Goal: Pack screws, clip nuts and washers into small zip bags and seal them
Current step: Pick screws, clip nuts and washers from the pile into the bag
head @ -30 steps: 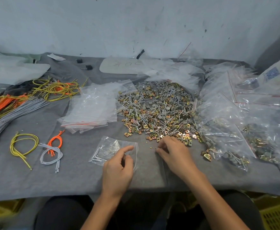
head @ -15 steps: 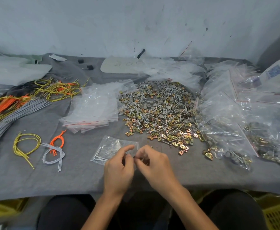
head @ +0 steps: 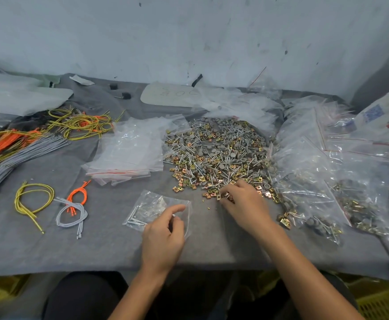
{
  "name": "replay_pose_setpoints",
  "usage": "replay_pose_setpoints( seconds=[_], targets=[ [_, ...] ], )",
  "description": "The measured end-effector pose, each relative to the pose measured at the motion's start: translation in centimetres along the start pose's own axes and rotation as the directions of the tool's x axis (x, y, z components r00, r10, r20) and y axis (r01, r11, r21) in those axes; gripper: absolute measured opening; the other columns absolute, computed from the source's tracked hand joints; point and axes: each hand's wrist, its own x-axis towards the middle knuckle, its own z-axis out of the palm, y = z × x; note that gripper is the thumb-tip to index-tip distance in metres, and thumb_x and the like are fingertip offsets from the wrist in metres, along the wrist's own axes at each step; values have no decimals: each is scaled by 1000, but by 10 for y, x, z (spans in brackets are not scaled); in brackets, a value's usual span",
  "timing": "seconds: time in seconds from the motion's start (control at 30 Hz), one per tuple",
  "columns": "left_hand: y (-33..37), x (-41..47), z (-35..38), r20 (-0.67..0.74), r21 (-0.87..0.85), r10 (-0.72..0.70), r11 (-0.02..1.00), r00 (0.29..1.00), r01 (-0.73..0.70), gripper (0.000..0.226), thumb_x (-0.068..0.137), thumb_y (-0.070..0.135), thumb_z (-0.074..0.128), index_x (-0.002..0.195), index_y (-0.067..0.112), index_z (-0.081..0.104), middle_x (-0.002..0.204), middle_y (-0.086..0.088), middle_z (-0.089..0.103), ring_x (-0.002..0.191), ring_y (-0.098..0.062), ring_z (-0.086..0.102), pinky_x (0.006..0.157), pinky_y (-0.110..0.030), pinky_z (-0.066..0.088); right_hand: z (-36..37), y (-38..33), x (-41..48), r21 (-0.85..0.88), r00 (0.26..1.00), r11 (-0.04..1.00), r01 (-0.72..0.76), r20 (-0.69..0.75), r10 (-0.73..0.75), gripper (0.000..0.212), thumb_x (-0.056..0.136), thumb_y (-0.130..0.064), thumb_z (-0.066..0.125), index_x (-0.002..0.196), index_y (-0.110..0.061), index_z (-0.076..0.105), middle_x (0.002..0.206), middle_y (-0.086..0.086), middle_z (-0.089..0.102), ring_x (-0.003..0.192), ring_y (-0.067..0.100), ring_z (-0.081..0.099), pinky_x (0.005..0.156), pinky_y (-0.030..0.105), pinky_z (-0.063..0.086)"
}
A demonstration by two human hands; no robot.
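Left hand (head: 163,236) pinches the right edge of the small zip bag (head: 152,209), flat on the grey cloth (head: 96,245) with screws inside; right hand (head: 244,204) at the hardware pile (head: 216,155)'s near edge, fingertips curled among clip nuts (head: 179,188) — grip not discernible.

A small bag (head: 152,210) with screws inside lay on the table (head: 96,245), its near end under the left hand (head: 163,236). The right hand (head: 244,204) had its fingertips at the near edge of a hardware heap (head: 216,155). Beyond the left fingers sat a stack of empty bags (head: 128,153); right of the right fingers, filled bags (head: 322,181); far left, wire loops (head: 34,199).
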Motion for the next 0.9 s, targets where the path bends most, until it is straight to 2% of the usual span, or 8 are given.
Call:
replay_pose_setpoints(
  seconds=[0.2, 0.33, 0.43, 0.53, 0.6, 0.7, 0.77, 0.9],
  targets=[
    [0, 1, 0, 19, -2, -11, 1000, 1000, 11, 35, 87, 22, 48, 111, 30, 72, 59, 16, 58, 47, -6, 49, 48, -13, 32, 6, -4, 9, -145, 994, 983, 109, 13, -108, 15, 100, -34, 54, 111, -28, 62, 103, -7, 51, 101, 20, 52, 70, 35, 48],
    [-1, 1, 0, 13, -3, -16, 1000, 1000, 16, 35, 86, 21, 48, 108, 31, 73, 57, 16, 58, 46, -6, 49, 48, -13, 30, 3, -8, 6, -116, 994, 987, 107, -18, -110, 16, 104, -35, 46, 99, -24, 58, 96, -7, 50, 92, 18, 51, 71, 38, 50],
    [-2, 1, 0, 7, -5, -15, 1000, 1000, 15, 34, 86, 21, 48, 108, 30, 73, 57, 16, 58, 46, -6, 50, 47, -12, 30, 0, -12, -1, 181, 995, 983, 24, -96, -7, 16, 103, -31, 50, 92, -24, 59, 92, -9, 56, 85, 13, 54, 74, 37, 48],
    [-2, 1, 1, 5, -3, -13, 1000, 1000, 13, 34, 86, 21, 48, 108, 31, 73, 58, 17, 59, 46, -5, 50, 47, -13, 32, -2, -25, -17, 665, 994, 742, -88, 9, 111, 21, 101, -31, 54, 82, -25, 61, 75, -11, 59, 67, 6, 51, 64, 32, 43],
    [-2, 0, 0, 15, -10, -8, 1000, 1000, 8, 34, 88, 22, 48, 111, 31, 72, 61, 17, 60, 46, -4, 50, 46, -12, 31, 2, -35, -30, 772, 990, 620, -139, 88, 112, 22, 101, -30, 55, 81, -22, 62, 67, -12, 53, 62, 6, 47, 61, 31, 39],
    [-3, 0, 0, 19, -15, -5, 1000, 1000, 5, 34, 89, 24, 47, 113, 31, 70, 64, 19, 61, 47, -3, 50, 47, -11, 31, 13, -49, -43, 819, 984, 546, -179, 149, 100, 22, 101, -26, 54, 81, -19, 62, 65, -11, 51, 62, 8, 46, 61, 33, 38],
    [-2, -1, -1, 26, -28, 7, 1000, 1000, -6, 34, 90, 26, 46, 114, 31, 69, 67, 20, 62, 48, -2, 51, 47, -10, 32, 19, -56, -48, 814, 988, 559, -155, 138, 73, 21, 101, -24, 55, 83, -20, 64, 67, -11, 55, 64, 6, 49, 62, 29, 40],
    [-3, -1, -2, 33, -42, 13, 999, 999, -12, 37, 88, 35, 42, 114, 31, 68, 70, 18, 64, 49, -2, 53, 47, -10, 33, 31, -63, -53, 664, 998, 747, -27, 59, -16, 15, 99, -30, 59, 88, -26, 68, 82, -9, 63, 81, 6, 58, 73, 27, 48]
  ],
)
